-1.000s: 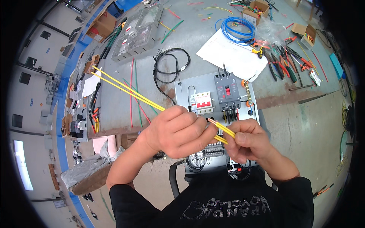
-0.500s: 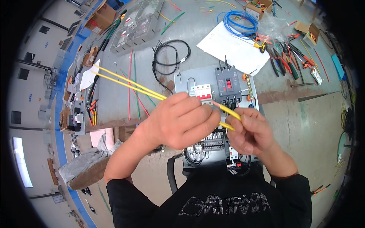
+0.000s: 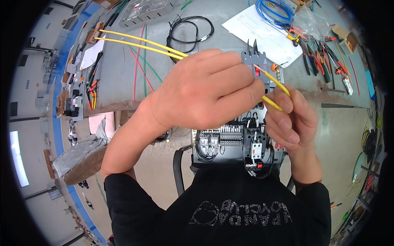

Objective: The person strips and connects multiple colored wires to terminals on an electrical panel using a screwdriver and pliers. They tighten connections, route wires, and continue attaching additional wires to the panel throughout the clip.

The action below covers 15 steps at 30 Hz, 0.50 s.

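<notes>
Big grey tabletop (image 3: pixel 123 78) with a white paper sheet (image 3: pixel 262 30), a blue wire coil (image 3: pixel 273 10) and a row of pliers (image 3: pixel 318 53) at the far right. In front sits the grey electrical panel (image 3: pixel 230 141), full of breakers and black wiring. Left hand (image 3: pixel 201 88) is closed around two long yellow wires (image 3: pixel 139 43) that run off to the far left. Right hand (image 3: pixel 293 112) pinches their near ends between thumb and fingers, just above the panel.
</notes>
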Tool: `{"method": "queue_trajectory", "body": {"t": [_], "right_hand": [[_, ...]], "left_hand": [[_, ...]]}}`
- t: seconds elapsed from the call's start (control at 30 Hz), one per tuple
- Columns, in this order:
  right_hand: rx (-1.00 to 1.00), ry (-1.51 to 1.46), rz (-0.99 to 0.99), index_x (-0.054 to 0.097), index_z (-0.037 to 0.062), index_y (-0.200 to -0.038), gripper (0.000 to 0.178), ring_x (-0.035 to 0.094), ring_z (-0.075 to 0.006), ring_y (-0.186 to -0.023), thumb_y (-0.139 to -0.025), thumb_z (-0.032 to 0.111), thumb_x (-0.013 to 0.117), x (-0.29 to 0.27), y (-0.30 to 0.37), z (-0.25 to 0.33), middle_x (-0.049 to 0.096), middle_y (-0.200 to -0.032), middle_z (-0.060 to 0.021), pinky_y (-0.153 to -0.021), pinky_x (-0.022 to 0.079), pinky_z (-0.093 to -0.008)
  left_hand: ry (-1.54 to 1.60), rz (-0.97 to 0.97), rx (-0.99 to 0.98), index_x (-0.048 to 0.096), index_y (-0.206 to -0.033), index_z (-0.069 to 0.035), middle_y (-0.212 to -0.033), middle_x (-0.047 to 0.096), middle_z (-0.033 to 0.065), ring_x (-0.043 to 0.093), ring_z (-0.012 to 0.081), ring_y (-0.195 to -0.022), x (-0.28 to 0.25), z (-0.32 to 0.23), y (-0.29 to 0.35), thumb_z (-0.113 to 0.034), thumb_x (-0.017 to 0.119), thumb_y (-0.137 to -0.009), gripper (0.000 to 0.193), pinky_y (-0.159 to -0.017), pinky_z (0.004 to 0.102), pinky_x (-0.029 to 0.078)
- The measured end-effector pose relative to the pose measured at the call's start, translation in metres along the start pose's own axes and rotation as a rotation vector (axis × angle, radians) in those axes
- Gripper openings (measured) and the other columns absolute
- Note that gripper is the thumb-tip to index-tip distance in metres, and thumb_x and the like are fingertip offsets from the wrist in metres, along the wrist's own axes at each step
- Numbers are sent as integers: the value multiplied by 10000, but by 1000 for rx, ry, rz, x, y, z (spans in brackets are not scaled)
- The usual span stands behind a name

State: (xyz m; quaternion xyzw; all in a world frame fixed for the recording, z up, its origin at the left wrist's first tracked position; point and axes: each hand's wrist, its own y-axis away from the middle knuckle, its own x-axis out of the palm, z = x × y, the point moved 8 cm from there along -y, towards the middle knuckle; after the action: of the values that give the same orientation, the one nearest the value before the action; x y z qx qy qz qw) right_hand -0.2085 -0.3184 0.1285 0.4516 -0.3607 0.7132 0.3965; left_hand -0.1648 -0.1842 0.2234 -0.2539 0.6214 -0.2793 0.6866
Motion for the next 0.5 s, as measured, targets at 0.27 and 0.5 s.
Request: {"method": "queue_trajectory", "body": {"t": [0.27,0.5], "right_hand": [[32,-22,-63,580,9,-1069,325,498,-85,-484,-1194,279,446,-10,-3,-8,646,-864,-121,-399,388,-252],[25,0,-88,553,17,-1012,343,499,-83,-470,-1188,297,464,-10,-1,-12,656,-857,-111,-400,390,-253]], "left_hand": [[-5,18,-48,761,-1009,1,-860,658,78,575,232,-630,4,2,12,-91,809,-680,345,-526,358,438],[-61,-19,-63,748,-984,-12,-821,646,53,557,203,-609,1,-6,11,-131,816,-667,345,-507,337,394]]}}
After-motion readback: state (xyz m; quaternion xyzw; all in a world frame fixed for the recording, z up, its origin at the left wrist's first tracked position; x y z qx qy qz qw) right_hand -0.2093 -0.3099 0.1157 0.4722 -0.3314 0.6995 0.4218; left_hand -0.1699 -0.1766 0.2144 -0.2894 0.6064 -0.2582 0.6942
